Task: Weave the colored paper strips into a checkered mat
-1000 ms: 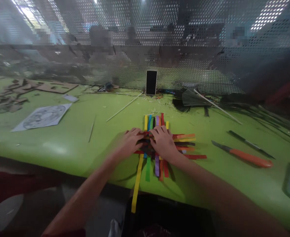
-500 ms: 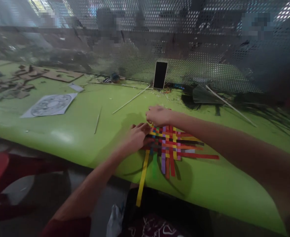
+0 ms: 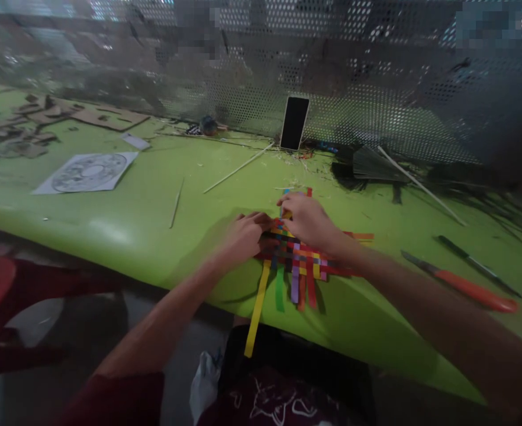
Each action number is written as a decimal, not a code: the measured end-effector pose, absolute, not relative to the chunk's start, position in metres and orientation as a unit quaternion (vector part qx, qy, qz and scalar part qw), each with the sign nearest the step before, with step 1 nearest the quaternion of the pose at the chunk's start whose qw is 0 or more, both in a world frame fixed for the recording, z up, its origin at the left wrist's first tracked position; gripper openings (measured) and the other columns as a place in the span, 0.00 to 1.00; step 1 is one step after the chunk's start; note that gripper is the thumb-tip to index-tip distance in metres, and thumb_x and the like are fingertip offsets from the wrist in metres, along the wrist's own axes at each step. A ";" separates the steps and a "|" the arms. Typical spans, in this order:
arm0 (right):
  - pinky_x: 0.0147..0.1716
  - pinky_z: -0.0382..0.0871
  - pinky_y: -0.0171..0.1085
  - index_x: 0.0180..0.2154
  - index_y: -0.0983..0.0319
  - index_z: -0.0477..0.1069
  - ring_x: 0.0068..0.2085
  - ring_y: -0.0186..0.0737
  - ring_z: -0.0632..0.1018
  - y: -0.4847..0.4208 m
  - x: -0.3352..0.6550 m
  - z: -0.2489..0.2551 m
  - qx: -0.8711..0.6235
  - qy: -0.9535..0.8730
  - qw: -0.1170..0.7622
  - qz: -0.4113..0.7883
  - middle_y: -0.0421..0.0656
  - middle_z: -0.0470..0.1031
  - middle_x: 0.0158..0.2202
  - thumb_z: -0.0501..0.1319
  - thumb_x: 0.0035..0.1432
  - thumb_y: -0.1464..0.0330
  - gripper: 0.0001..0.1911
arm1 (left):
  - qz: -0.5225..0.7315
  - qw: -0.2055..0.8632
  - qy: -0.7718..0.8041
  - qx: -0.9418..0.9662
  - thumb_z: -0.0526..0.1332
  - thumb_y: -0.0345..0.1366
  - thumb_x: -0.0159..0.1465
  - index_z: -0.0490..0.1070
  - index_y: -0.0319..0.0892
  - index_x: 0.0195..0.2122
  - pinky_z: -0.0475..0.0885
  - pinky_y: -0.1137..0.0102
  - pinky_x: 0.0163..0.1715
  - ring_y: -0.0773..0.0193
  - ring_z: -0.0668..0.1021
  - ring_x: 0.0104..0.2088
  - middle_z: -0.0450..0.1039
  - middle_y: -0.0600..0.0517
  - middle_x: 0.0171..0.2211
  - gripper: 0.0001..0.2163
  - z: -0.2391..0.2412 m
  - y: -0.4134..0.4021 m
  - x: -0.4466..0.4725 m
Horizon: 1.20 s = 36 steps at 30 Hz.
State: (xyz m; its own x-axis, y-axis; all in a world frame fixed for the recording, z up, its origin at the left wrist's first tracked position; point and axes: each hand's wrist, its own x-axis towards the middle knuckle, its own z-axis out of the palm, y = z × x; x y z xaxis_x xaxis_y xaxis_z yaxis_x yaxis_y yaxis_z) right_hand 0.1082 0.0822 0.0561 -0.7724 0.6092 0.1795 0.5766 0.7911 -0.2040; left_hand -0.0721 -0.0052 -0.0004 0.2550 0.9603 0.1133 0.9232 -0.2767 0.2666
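A: Left side first, quick. What do we have?

B: Cardboard pieces (image 3: 30, 118) at the far left, blurred and cut by the frame edge. Nearer, a printed sheet (image 3: 87, 173) with a round pattern we can't read, on the green tabletop (image 3: 132, 231). A thin stick (image 3: 176, 203) lies just right of it.

A: Hands?

B: Our left hand (image 3: 243, 236) lies palm down on the left edge of the woven mat (image 3: 297, 260) of coloured paper strips, fingers bent. It's smeared, so we cannot tell whether they pinch a strip.

A: Where's the mat?

B: Near the tabletop's front edge, centre frame. One yellow strip (image 3: 256, 310) hangs past that edge. Our right hand (image 3: 308, 219) covers the mat's far part, fingers curled at the far edge. A bit of yellow shows at the fingertips, but the grip is hidden, so we cannot tell.

A: Further right?

B: A phone (image 3: 295, 123) leans upright on the mesh screen (image 3: 376, 89) behind. There's a dark bundle (image 3: 371, 168), and we can't make out what it is. An orange-handled knife (image 3: 460, 288) and a dark tool (image 3: 478, 266) lie side by side, well apart from the mat.
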 end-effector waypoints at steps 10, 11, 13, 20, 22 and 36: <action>0.49 0.72 0.43 0.35 0.62 0.73 0.46 0.45 0.79 0.081 0.114 0.032 -0.322 -0.873 0.275 0.241 0.49 0.79 0.44 0.64 0.56 0.72 0.03 | 0.146 0.093 0.601 0.780 0.62 0.41 0.71 0.76 0.47 0.59 0.68 0.55 0.60 0.48 0.75 0.60 0.75 0.45 0.58 0.16 -0.002 -0.005 -0.075; 0.49 0.73 0.43 0.38 0.63 0.73 0.46 0.45 0.79 0.082 0.114 0.035 -0.340 -0.868 0.277 0.233 0.50 0.79 0.45 0.63 0.57 0.73 0.05 | 0.150 0.096 0.599 0.781 0.62 0.42 0.71 0.76 0.48 0.59 0.68 0.54 0.60 0.49 0.75 0.59 0.75 0.45 0.58 0.16 -0.002 -0.004 -0.074; 0.48 0.74 0.43 0.47 0.65 0.73 0.44 0.44 0.79 0.082 0.117 0.045 -0.383 -0.858 0.285 0.191 0.53 0.76 0.50 0.61 0.57 0.75 0.15 | 0.166 0.105 0.593 0.781 0.63 0.44 0.71 0.76 0.48 0.59 0.69 0.55 0.60 0.49 0.76 0.59 0.76 0.46 0.57 0.17 -0.003 -0.002 -0.074; 0.46 0.78 0.52 0.49 0.60 0.76 0.46 0.52 0.80 0.015 0.177 0.052 -0.326 -0.903 0.268 0.081 0.51 0.78 0.45 0.55 0.66 0.74 0.15 | 0.293 0.130 0.557 0.766 0.54 0.37 0.75 0.74 0.45 0.60 0.70 0.61 0.62 0.57 0.75 0.60 0.74 0.46 0.59 0.17 0.001 -0.002 -0.097; 0.46 0.80 0.54 0.49 0.56 0.77 0.46 0.52 0.81 -0.018 0.200 0.041 -0.296 -0.919 0.245 0.084 0.50 0.81 0.44 0.56 0.68 0.72 0.15 | 0.349 0.131 0.550 0.747 0.54 0.38 0.74 0.75 0.42 0.59 0.71 0.58 0.62 0.56 0.76 0.59 0.75 0.44 0.56 0.17 0.002 -0.007 -0.113; 0.62 0.69 0.59 0.63 0.65 0.69 0.64 0.62 0.70 -0.016 0.167 0.017 -0.391 -0.914 0.101 0.033 0.58 0.70 0.63 0.64 0.67 0.59 0.28 | 0.319 0.368 0.555 0.674 0.66 0.47 0.66 0.75 0.42 0.61 0.81 0.61 0.46 0.57 0.85 0.42 0.84 0.45 0.47 0.25 0.012 -0.005 -0.120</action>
State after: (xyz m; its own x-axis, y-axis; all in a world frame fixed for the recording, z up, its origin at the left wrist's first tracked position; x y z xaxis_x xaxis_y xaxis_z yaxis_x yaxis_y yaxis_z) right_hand 0.1673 -0.0161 0.0168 -0.6743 0.7211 0.1590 0.7078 0.6926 -0.1389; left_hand -0.1198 -0.0054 0.0121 0.1804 0.9833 0.0222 0.5130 -0.1133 0.8509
